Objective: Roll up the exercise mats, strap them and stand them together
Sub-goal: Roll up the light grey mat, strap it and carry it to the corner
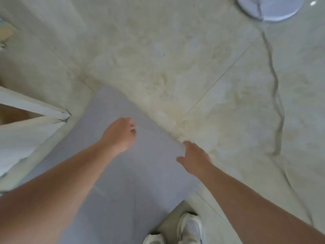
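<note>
A grey mat (151, 175) lies flat and unrolled on the pale tiled floor (158, 55), spreading from the middle of the view toward 7 o'clock. Its far corner points to 11 o'clock. From there one straight edge runs down toward 4 o'clock, and another runs toward 8 o'clock. Beyond the first edge, bare tile stretches wide from 11 through 2 o'clock. At 9 o'clock a white frame (31, 110) stands just beside the mat's left edge, leaving only a thin strip of floor. A grey cable (275, 85) snakes down the right side from a round white base (274, 7) at 1 o'clock toward 4 o'clock, well apart from the mat. At 6 o'clock two white shoes (190, 228) stand on the tile, close to the mat's near edge.

The left hand (119, 134) is over the mat's middle, fingers bent downward with nothing seen in them. Blur hides whether they touch the mat. The right hand (195, 159) reaches to the mat's right-hand edge, thumb spread out over the mat and fingers stretched along the edge. I cannot tell whether the fingertips touch that edge.
</note>
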A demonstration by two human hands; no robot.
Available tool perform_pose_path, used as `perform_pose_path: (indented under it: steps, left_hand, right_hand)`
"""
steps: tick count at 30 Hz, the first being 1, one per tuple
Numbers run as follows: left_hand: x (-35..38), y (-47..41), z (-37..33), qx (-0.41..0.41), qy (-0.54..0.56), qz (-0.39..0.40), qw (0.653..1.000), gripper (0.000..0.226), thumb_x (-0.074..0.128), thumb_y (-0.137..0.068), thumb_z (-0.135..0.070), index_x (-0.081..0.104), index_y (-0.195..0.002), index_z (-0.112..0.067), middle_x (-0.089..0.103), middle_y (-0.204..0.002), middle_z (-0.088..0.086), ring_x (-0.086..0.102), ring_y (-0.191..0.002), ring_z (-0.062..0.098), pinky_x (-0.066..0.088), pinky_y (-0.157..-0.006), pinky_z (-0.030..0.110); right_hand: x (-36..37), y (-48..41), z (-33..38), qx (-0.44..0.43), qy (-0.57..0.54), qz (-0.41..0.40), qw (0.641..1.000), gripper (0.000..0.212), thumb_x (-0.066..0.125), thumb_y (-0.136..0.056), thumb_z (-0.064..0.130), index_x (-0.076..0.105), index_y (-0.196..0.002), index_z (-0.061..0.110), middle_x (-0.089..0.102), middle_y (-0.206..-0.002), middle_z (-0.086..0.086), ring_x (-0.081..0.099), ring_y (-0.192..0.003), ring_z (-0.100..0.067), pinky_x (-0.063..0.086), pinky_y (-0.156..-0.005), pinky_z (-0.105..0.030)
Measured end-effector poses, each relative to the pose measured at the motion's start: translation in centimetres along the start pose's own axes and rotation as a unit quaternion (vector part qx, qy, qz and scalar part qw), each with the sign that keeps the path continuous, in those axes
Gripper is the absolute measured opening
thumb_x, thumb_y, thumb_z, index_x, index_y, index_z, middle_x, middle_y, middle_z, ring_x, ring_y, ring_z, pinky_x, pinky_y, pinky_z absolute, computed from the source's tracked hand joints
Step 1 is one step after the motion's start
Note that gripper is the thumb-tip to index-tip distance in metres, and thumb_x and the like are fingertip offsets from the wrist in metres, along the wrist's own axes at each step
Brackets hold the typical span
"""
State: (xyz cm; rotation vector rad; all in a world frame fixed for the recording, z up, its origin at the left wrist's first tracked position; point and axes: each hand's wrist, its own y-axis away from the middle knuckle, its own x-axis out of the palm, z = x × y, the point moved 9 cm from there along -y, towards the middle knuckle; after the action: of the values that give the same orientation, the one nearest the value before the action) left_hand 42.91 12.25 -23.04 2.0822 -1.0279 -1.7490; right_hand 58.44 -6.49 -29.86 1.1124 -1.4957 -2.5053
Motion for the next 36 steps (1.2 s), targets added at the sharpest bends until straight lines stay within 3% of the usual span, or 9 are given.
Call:
perform_pose_path:
  steps: [8,13,17,19,22,26,29,32,36]
  left_hand:
    - [8.7,-8.1,5.2,0.031,-0.094,-0.003,0.995,0.041,0.054,-0.096,-0.020,0.053,-0.137,-0.013,0.049,-0.137,0.014,0.049,-0.127,0.035,0.040,-0.107,0.042]
    - [3.9,-3.0,3.9,0.076,-0.172,-0.047,0.981,0.068,0.066,-0.087,-0.018,0.035,-0.148,-0.013,0.028,-0.154,0.013,0.032,-0.138,0.036,0.037,-0.109,0.047]
    - [-1.6,3.8,0.8,0.149,-0.338,0.032,0.929,0.113,0.077,-0.075,-0.030,0.000,-0.157,-0.021,-0.002,-0.164,0.010,0.001,-0.152,0.032,0.007,-0.122,0.052]
    - [-5.4,8.0,0.5,0.127,-0.374,0.117,0.911,0.117,0.081,-0.071,-0.037,0.002,-0.157,-0.027,0.007,-0.163,0.005,0.004,-0.152,0.028,0.001,-0.121,0.056]
    - [-12.4,16.2,0.7,0.083,-0.350,0.215,0.908,0.110,0.086,-0.062,-0.045,0.023,-0.152,-0.031,0.036,-0.148,-0.003,0.029,-0.142,0.024,0.009,-0.119,0.055]
    - [-21.9,28.8,2.4,0.022,-0.266,0.266,0.926,0.100,0.088,-0.051,-0.052,0.042,-0.138,-0.035,0.052,-0.133,-0.008,0.050,-0.123,0.023,0.036,-0.108,0.044]
    - [-27.6,38.5,5.6,-0.045,-0.176,0.277,0.943,0.092,0.091,-0.037,-0.058,0.055,-0.118,-0.033,0.064,-0.117,-0.009,0.061,-0.105,0.024,0.050,-0.090,0.035]
    - [-31.0,47.2,8.0,-0.017,-0.177,0.178,0.968,0.071,0.087,-0.044,-0.058,0.060,-0.100,-0.025,0.065,-0.095,-0.009,0.063,-0.093,0.021,0.047,-0.076,0.030]
    - [-34.2,58.8,9.3,0.104,-0.272,-0.141,0.946,0.044,0.083,-0.054,-0.039,0.059,-0.087,-0.024,0.058,-0.084,-0.005,0.059,-0.087,0.024,0.036,-0.077,0.038]
  right_hand:
    - [7.2,-13.9,0.1,0.009,-0.001,-0.021,1.000,0.069,0.076,-0.076,0.043,0.043,-0.131,0.018,0.048,-0.126,-0.009,0.046,-0.122,-0.031,0.042,-0.095,-0.042]
    - [4.2,-6.9,4.1,-0.069,0.086,-0.103,0.989,0.048,0.072,-0.081,0.036,0.050,-0.120,0.016,0.046,-0.117,-0.004,0.044,-0.114,-0.026,0.035,-0.079,-0.034]
    - [1.3,4.6,9.4,-0.192,0.150,-0.142,0.959,0.040,0.068,-0.087,0.027,0.046,-0.120,0.017,0.043,-0.117,0.000,0.047,-0.103,-0.021,0.034,-0.074,-0.028]
    - [-0.1,11.0,11.5,-0.235,0.197,-0.153,0.940,0.048,0.081,-0.074,0.024,0.051,-0.111,0.017,0.051,-0.104,0.001,0.054,-0.085,-0.018,0.033,-0.066,-0.025]
    - [-4.3,21.4,14.4,-0.270,0.212,-0.192,0.919,0.054,0.092,-0.047,0.018,0.061,-0.092,0.015,0.059,-0.077,0.003,0.057,-0.060,-0.017,0.043,-0.057,-0.023]
    - [-10.1,35.1,19.4,-0.333,0.220,-0.248,0.883,0.058,0.088,-0.050,0.010,0.066,-0.104,0.008,0.071,-0.101,-0.006,0.068,-0.084,-0.025,0.058,-0.079,-0.035]
    - [-11.7,44.3,23.3,-0.347,0.258,-0.185,0.883,0.062,0.086,-0.060,0.019,0.060,-0.116,0.011,0.065,-0.118,-0.007,0.065,-0.104,-0.027,0.052,-0.091,-0.036]
    - [-11.1,52.3,25.8,-0.287,0.257,-0.033,0.922,0.082,0.074,-0.074,0.051,0.035,-0.141,0.023,0.049,-0.136,-0.001,0.048,-0.124,-0.025,0.034,-0.106,-0.037]
    - [-8.5,62.3,30.7,-0.238,0.261,0.052,0.934,0.101,0.072,-0.071,0.063,0.020,-0.153,0.033,0.041,-0.149,0.002,0.040,-0.134,-0.025,0.032,-0.109,-0.039]
